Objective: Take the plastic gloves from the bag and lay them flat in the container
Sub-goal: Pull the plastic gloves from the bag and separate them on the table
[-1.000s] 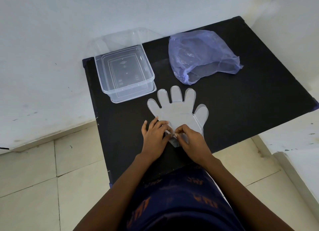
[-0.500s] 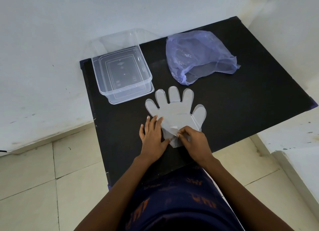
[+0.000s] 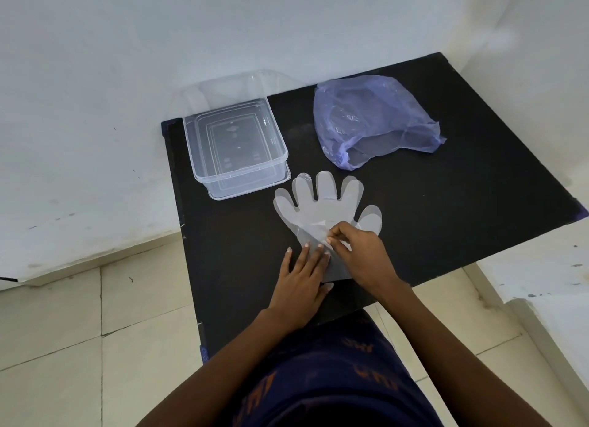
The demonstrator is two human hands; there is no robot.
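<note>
A clear plastic glove (image 3: 322,205) lies spread on the black table (image 3: 446,203), fingers pointing away from me. My left hand (image 3: 301,280) rests flat with its fingers apart, pressing down the glove's cuff. My right hand (image 3: 360,254) pinches a fold of the film near the palm of the glove. The clear rectangular container (image 3: 236,149) stands at the far left of the table with nothing in it. The crumpled blue plastic bag (image 3: 369,120) lies at the back, its mouth facing me.
White walls close in the table at the back and on the right. The container sits on its clear lid (image 3: 251,189). The tiled floor (image 3: 79,331) lies to the left, below the table edge.
My left hand has flattened from a pinch and slid down onto the cuff. My right hand has moved up the glove and lifted a fold of film.
</note>
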